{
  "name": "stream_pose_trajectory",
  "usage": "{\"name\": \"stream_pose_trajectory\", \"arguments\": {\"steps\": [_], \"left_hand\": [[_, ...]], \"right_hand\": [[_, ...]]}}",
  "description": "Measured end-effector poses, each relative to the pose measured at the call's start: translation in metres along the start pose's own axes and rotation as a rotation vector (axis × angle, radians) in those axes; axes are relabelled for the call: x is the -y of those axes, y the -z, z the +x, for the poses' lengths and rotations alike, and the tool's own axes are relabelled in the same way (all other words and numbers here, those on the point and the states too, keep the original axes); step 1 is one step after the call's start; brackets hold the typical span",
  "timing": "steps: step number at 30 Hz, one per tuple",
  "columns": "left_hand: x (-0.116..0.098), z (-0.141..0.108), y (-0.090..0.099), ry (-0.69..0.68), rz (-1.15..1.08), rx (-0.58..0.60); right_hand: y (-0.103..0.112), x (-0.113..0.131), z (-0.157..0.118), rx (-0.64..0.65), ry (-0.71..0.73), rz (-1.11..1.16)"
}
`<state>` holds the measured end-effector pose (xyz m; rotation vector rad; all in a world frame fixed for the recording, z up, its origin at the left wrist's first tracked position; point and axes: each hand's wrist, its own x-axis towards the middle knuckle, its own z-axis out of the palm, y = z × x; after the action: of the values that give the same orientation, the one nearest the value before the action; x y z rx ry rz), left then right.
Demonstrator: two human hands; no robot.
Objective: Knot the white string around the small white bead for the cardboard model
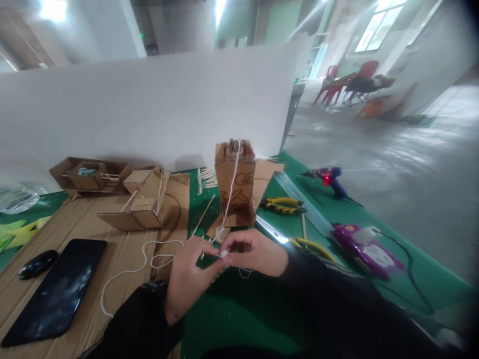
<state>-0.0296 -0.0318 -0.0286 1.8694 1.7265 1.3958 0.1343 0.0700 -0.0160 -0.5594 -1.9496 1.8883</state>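
Observation:
Both hands meet in front of a cardboard tower point(235, 183) with a small roller at its top. My left hand point(192, 274) pinches white string point(145, 253) between thumb and forefinger. From the other side my right hand point(254, 254) closes on the same string, and a small white bit, perhaps a knot, shows between the fingertips. One stretch of string runs up the tower's front and over the roller. Another stretch trails left in loose curves across the cardboard sheet point(123, 259).
Cardboard box pieces point(144, 199), a black phone-like slab point(56, 294) and a black mouse point(38, 264) lie left. Pliers point(284, 204), a glue gun point(325, 178) with a red light, clear glue sticks point(303, 202) and a purple power strip point(366, 249) lie right. A white partition point(149, 109) stands behind.

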Motion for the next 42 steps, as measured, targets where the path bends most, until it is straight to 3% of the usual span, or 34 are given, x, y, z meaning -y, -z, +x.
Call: {"name": "stream_pose_trajectory", "arguments": {"steps": [7,17,30,33,36,42], "left_hand": [[0.003,0.005,0.003,-0.088,-0.042,0.085],[0.004,0.005,0.005,-0.142,0.046,0.162],[-0.001,0.008,0.009,-0.155,0.133,0.07],[-0.001,0.003,0.006,-0.087,0.018,0.052],[-0.003,-0.002,0.003,0.094,-0.131,0.057],[-0.004,-0.004,-0.001,0.344,-0.439,0.177]], "right_hand": [[0.012,0.003,0.001,0.087,-0.127,0.021],[0.015,-0.001,0.002,0.118,-0.11,0.009],[0.007,-0.007,0.005,0.041,-0.143,0.404],[0.002,-0.012,0.005,0.045,-0.171,0.505],[-0.002,-0.017,0.005,0.051,-0.178,0.568],[-0.002,-0.017,0.006,0.01,-0.144,0.609]]}}
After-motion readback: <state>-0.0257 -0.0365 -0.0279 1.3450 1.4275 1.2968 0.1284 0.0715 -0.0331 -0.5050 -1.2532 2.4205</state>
